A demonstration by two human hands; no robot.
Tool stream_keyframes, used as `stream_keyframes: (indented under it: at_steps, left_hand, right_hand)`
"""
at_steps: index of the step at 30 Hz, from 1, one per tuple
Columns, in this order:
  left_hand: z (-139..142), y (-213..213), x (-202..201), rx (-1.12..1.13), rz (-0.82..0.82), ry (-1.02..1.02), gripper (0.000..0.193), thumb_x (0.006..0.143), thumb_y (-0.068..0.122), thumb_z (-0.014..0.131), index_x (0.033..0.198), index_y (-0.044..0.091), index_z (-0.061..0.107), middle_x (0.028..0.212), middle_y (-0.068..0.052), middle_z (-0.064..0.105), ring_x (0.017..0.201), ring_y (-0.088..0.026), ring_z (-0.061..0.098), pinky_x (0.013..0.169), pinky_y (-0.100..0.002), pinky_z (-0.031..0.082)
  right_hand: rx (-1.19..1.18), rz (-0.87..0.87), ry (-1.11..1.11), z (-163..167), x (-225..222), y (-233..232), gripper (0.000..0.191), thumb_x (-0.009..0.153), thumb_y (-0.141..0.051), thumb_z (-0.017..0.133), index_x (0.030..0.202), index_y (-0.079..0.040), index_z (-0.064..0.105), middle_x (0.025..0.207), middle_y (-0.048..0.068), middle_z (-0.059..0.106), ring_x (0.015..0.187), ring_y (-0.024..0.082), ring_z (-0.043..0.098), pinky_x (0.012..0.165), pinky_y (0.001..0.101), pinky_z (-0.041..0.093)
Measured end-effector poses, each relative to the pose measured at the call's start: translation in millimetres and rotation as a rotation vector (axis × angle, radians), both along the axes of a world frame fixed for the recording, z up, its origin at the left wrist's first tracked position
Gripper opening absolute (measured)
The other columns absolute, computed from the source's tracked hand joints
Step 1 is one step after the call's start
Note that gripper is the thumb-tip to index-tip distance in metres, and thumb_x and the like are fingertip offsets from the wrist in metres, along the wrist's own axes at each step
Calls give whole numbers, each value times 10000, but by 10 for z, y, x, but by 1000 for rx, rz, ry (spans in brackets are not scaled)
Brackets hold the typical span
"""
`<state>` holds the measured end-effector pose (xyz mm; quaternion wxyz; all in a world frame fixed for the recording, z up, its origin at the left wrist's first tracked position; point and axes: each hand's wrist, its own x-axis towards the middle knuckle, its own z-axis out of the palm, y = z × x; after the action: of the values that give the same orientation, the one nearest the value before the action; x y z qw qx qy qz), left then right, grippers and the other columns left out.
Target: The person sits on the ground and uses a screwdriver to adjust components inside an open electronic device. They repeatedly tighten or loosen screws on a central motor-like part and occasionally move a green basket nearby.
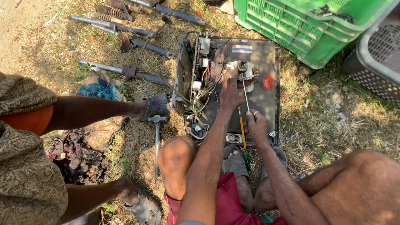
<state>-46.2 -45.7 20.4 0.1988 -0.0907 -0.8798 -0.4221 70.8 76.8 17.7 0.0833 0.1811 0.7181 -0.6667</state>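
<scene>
An opened grey appliance chassis (266,96) lies on the grass, with loose wires (204,83) and a small white motor part (246,71) inside. My left hand (231,93) lies flat on the chassis, its fingers touching the motor part. My right hand (256,125) grips a long screwdriver (246,93) by its yellow and green handle. The metal tip reaches the motor part. A red round piece (267,82) sits to the right of that part.
Another person sits at the left with one sandalled foot (156,106) against the chassis edge. A hammer (157,137) lies between us. Several metal shock-absorber rods (137,73) lie at the top left. A green crate (308,25) and a grey basket (377,54) stand at the top right.
</scene>
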Motion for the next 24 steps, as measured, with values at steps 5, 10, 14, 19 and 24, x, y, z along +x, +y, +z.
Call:
stream_keyframes:
  at_steps: [5,10,14,19,24]
  left_hand:
    - [-90,-29,-68,33,-24,75,938,728,66,805,1530,158,327,1503,-255,411,1392,-457,451,1134,-497,439]
    - [-143,-84,-61,-106,154,138,893,727,51,827,1508,85,397,1441,-215,461,1399,-398,445,1193,-481,413]
    - [-82,-68,-135,-110,161,265,913,703,155,906,1440,-1,391,1322,-250,470,1279,-410,474,1128,-502,414]
    - [34,-188,-262,-29,127,-61,381,838,116,700,1185,35,565,1116,-177,614,1061,-331,639,959,-472,539]
    - [-12,-351,-435,12,39,30,150,1044,196,548,1035,56,600,990,-170,631,928,-321,664,829,-468,555]
  right_hand:
    - [-101,-16,-4,185,-20,71,273,1035,-217,561,1208,-25,647,657,17,594,445,84,491,360,248,358]
    - [-33,-33,36,229,52,86,248,1041,-204,565,1153,-5,662,666,21,593,447,77,482,362,233,364]
    - [58,-58,35,195,150,46,235,1032,-195,566,1129,-8,670,672,32,615,460,73,500,366,228,403]
    - [36,-55,80,161,178,27,232,1035,-190,564,1125,1,659,691,29,621,481,69,515,383,215,427]
    - [30,-48,90,113,177,27,247,1033,-201,560,1121,4,666,689,28,617,485,69,508,385,221,421]
